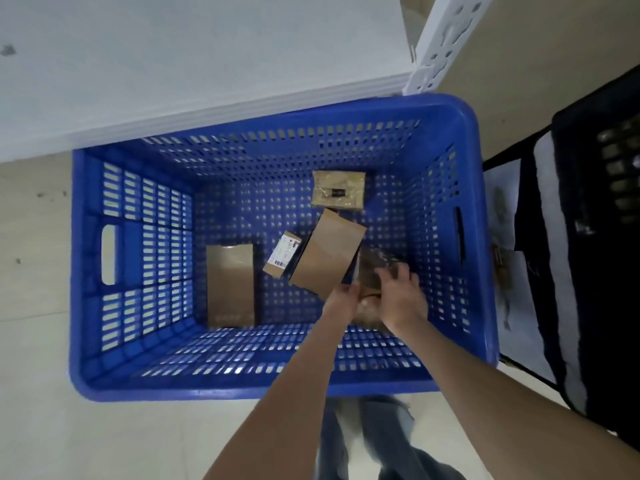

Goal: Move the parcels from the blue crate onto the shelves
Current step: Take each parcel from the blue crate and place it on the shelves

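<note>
The blue crate (pixel 450 109) stands on the floor below me. On its bottom lie a flat brown box (pixel 230 285) at the left, a small box with a white label (pixel 282 254), a larger tilted brown box (pixel 327 252) and a plastic-wrapped parcel (pixel 338 190) at the back. Both hands reach into the front right corner. My left hand (pixel 343 299) and my right hand (pixel 401 296) close from either side on a brown parcel in clear wrap (pixel 372 268), with the right fingers spread over its top. The hands hide its lower part.
A white shelf board (pixel 207 64) overhangs the crate's far edge, with a perforated white upright (pixel 440 39) at its right end. A black crate (pixel 606 168) and dark bags stand against the blue crate's right side. My legs are below, on the pale tiled floor.
</note>
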The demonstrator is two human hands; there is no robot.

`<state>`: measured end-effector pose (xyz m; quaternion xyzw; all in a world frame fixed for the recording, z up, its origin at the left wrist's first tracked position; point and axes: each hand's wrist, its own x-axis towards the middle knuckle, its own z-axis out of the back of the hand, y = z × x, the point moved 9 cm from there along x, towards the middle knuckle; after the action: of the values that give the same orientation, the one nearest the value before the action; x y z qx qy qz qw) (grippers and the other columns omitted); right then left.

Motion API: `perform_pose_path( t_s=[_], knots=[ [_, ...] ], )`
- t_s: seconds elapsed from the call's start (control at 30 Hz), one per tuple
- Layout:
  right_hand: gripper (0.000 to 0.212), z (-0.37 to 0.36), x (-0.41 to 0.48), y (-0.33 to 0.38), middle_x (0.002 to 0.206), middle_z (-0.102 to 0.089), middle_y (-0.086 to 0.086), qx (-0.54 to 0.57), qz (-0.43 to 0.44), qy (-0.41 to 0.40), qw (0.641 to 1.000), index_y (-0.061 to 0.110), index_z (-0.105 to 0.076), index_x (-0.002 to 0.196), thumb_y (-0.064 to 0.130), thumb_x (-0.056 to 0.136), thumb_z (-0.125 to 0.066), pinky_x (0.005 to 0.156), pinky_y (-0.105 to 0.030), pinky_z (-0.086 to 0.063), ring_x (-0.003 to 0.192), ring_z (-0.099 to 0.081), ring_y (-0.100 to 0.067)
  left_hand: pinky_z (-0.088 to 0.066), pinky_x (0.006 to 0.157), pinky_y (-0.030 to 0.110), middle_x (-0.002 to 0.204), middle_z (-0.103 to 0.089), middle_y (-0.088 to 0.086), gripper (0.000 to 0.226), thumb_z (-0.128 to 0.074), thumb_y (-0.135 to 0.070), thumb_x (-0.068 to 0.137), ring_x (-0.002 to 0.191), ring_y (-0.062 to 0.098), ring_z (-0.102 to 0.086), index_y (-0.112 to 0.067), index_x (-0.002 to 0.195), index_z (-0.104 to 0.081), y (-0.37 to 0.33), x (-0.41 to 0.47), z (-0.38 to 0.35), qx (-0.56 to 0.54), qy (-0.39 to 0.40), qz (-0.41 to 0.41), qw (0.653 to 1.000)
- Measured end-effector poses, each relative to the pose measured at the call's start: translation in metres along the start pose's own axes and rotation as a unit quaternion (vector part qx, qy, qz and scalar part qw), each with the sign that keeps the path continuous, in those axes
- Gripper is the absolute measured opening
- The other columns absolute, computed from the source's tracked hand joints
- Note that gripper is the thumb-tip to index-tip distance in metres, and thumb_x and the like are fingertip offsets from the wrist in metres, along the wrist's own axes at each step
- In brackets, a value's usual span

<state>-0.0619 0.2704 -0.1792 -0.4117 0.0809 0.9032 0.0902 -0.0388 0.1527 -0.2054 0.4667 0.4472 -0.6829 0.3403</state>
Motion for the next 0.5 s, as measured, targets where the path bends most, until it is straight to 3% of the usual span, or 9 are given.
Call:
perform_pose_path(
  t_s=[0.13, 0.23, 0.3, 0.4, 0.5],
  knots=[
    [0.08, -0.004, 0.018, 0.005, 0.148, -0.015, -0.01, 0.172, -0.055, -0.013, 0.983, 0.025, -0.029, 0.141, 0.05, 0.078, -0.071, 0.099, -0.04, -0.041, 0.13, -0.031, -0.033, -0.046, 0.098, 0.043, 0.12, -0.058, 0.017, 0.05, -0.041, -0.046, 0.097, 0.112, 0.034, -0.055, -0.007, 0.126, -0.052, 0.0, 0.019, 0.022, -0.047, -0.042, 0.016, 0.998],
    [0.059, -0.009, 0.022, 0.015, 0.135, -0.047, -0.011, 0.286, -0.056, 0.025, 0.956, 0.018, -0.047, 0.131, 0.042, 0.082, -0.069, 0.096, -0.034, -0.043, 0.12, -0.049, -0.028, -0.051, 0.093, 0.044, 0.107, -0.066, 0.011, 0.054, -0.061, -0.056, 0.081, 0.102, 0.029, -0.063, -0.01, 0.109, -0.064, -0.007, 0.019, 0.025, -0.062, -0.027, 0.011, 0.998],
    [0.054, -0.006, 0.012, 0.022, 0.126, -0.056, -0.007, 0.343, -0.058, 0.05, 0.936, 0.016, -0.05, 0.13, 0.037, 0.084, -0.068, 0.091, -0.029, -0.043, 0.116, -0.054, -0.025, -0.054, 0.088, 0.041, 0.099, -0.07, 0.011, 0.049, -0.071, -0.051, 0.075, 0.095, 0.027, -0.066, -0.009, 0.1, -0.069, -0.005, 0.008, 0.033, -0.061, -0.039, 0.013, 0.997],
    [0.063, 0.01, -0.011, 0.027, 0.121, -0.054, -0.004, 0.496, -0.089, 0.065, 0.861, 0.016, -0.045, 0.136, 0.042, 0.083, -0.069, 0.092, -0.031, -0.043, 0.116, -0.053, -0.024, -0.054, 0.088, 0.04, 0.102, -0.068, 0.009, 0.038, -0.071, -0.036, 0.08, 0.094, 0.027, -0.065, -0.009, 0.106, -0.066, -0.009, -0.02, 0.068, -0.121, -0.102, -0.001, 0.987],
    [0.05, 0.04, -0.038, 0.043, 0.121, -0.06, -0.008, 0.614, -0.114, 0.048, 0.779, 0.017, -0.055, 0.126, 0.047, 0.087, -0.063, 0.09, -0.038, -0.05, 0.106, -0.059, -0.025, -0.053, 0.091, 0.042, 0.104, -0.064, 0.009, 0.038, -0.07, -0.026, 0.081, 0.097, 0.026, -0.064, -0.011, 0.112, -0.056, -0.02, -0.058, 0.101, -0.228, -0.117, 0.005, 0.967]
  ],
)
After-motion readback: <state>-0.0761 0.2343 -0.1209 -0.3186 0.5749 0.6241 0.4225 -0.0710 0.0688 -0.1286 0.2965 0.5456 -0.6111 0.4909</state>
